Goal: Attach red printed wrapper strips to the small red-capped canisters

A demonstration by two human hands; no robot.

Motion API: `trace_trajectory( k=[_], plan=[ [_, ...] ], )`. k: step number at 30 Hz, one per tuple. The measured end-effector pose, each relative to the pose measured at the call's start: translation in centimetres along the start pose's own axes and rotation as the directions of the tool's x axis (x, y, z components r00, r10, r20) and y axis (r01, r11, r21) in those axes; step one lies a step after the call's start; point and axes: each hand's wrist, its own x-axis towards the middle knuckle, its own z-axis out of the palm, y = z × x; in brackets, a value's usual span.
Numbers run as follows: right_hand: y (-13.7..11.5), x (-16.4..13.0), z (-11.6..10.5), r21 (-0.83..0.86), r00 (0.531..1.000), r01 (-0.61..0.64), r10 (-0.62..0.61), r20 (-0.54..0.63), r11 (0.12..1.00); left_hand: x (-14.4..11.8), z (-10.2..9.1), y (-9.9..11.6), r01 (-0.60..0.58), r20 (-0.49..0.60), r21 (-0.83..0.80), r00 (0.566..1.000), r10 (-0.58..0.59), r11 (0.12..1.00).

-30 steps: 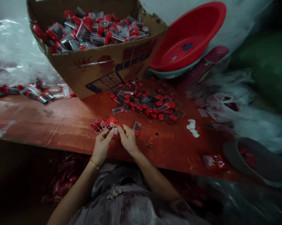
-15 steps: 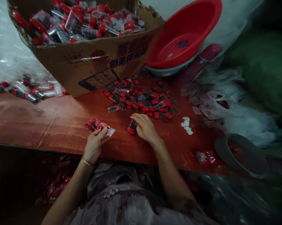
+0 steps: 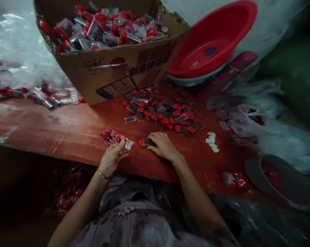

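Note:
My left hand (image 3: 114,156) pinches a small red printed plastic packet (image 3: 113,136) by its clear end, just above the table's front part. To its right, my right hand (image 3: 163,146) is closed around a small clear tube with dark contents and a red cap (image 3: 144,142). The tube lies sideways, its red cap pointing left toward the packet; its other end is hidden under my fingers. Beyond my hands is a loose pile of similar red-capped tubes (image 3: 160,115) on the reddish-brown table (image 3: 82,127).
A cardboard box (image 3: 113,73) full of red-capped tubes stands at the back. Behind the pile lean a red basin (image 3: 208,41) and a dark red flask (image 3: 229,73). White pieces (image 3: 211,142), a red packet (image 3: 234,179) and a grey bowl (image 3: 280,178) are at right.
My right hand has turned the tube from nearly upright in view to sideways, its cap now facing left. The left hand keeps its pinch on the packet. The whole view has shifted slightly.

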Motion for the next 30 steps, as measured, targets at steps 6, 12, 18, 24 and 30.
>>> trace_trajectory(
  k=[6, 12, 18, 24, 30],
  plan=[
    [-3.7, -2.7, -0.1, 0.23, 0.952, 0.079, -0.005, -0.306, 0.97, -0.4, 0.1, -0.2, 0.03, 0.075, -0.022, 0.997, -0.028, 0.999],
    [-5.8, -2.9, -0.8, 0.286, 0.927, 0.152, -0.036, -0.373, 0.946, -0.4, 0.5, -0.8, -0.029, 0.062, 0.01, 0.998, 0.029, 1.0],
    [-6.1, -2.5, 0.3, 0.358, 0.917, 0.086, 0.067, -0.394, 0.93, -0.5, 0.4, -1.1, -0.094, 0.023, 0.013, 0.995, 0.094, 0.995],
    [-7.4, -2.0, 1.3, 0.395, 0.904, 0.033, 0.142, -0.404, 0.918, -0.4, 0.9, -1.3, -0.131, 0.021, -0.011, 0.991, 0.131, 0.991],
    [-9.2, -1.2, 2.5, 0.279, 0.844, -0.047, 0.187, -0.503, 0.959, -0.3, 1.5, -2.1, -0.137, 0.076, -0.091, 0.987, 0.144, 0.986]
  ],
)
